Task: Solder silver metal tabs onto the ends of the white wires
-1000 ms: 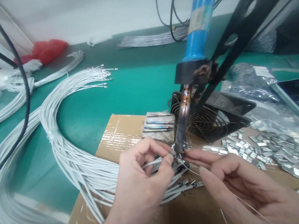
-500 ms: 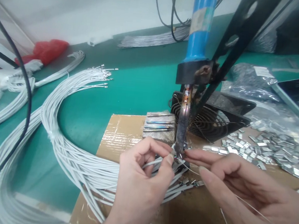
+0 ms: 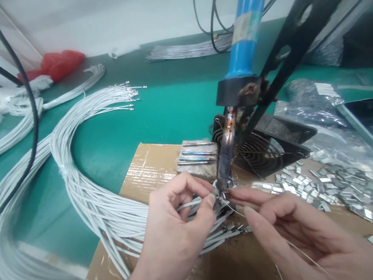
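Pinched between thumb and forefinger of my left hand [image 3: 182,226] is the end of a white cable [image 3: 185,204], just left of the soldering iron's tip. My right hand [image 3: 302,237] is closed on a thin strand of solder wire [image 3: 237,212], which runs from the tip back across the palm. The blue-handled soldering iron [image 3: 246,45] points down, clamped on a black bracket [image 3: 290,57], its dark tip between my hands. What exactly the tip touches is partly hidden by my fingers. Several finished-looking cable ends with small metal pieces [image 3: 239,228] lie beneath my hands.
A long bundle of white cables [image 3: 75,147] curves over the green table [image 3: 176,108]. Small metal plates [image 3: 326,182] lie scattered on the right, on cardboard [image 3: 152,163]. A black fan [image 3: 261,146] and a grey block with metal rods [image 3: 198,158] stand behind the tip.
The iron and bracket appear slightly further left in view. My right hand has shifted slightly left along with the solder wire; my left hand keeps its pinch.
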{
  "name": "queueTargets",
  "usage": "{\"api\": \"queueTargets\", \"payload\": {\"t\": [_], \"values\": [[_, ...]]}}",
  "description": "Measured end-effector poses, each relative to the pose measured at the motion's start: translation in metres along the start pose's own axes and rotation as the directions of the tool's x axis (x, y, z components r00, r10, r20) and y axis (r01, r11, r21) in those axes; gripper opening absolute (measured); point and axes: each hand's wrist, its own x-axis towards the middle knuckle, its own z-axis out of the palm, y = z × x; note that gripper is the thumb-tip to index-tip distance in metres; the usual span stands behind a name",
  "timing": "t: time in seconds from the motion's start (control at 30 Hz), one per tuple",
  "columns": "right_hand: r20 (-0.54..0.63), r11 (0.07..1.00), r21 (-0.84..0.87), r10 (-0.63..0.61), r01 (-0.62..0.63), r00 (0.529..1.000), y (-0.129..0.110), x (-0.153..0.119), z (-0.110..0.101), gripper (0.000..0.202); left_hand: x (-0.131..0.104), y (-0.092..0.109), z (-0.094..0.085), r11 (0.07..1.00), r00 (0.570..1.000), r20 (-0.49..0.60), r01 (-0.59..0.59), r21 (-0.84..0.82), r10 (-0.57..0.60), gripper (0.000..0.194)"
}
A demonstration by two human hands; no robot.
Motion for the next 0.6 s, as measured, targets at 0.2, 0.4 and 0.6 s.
{"api": "queueTargets", "payload": {"t": [0.2,0.4,0.6], "values": [[-0.002,1.000,0.005,-0.018,0.018,1.000,-0.0009,-0.0008,0.0017,0.032,-0.0023,0.0010,-0.0006,1.000,1.000,-0.004,-0.008,0.016,0.008,0.015],[0.007,1.000,0.003,0.000,0.000,1.000,0.0002,0.0002,-0.0002,0.033,-0.0009,0.0006,0.0005,0.999,1.000,0.001,-0.028,0.017,0.028,0.015],[0.006,1.000,-0.029,0.004,-0.004,1.000,0.0014,0.0011,-0.0018,0.035,-0.0010,0.0002,0.0012,1.000,1.000,0.011,0.013,0.022,-0.013,0.015]]}}
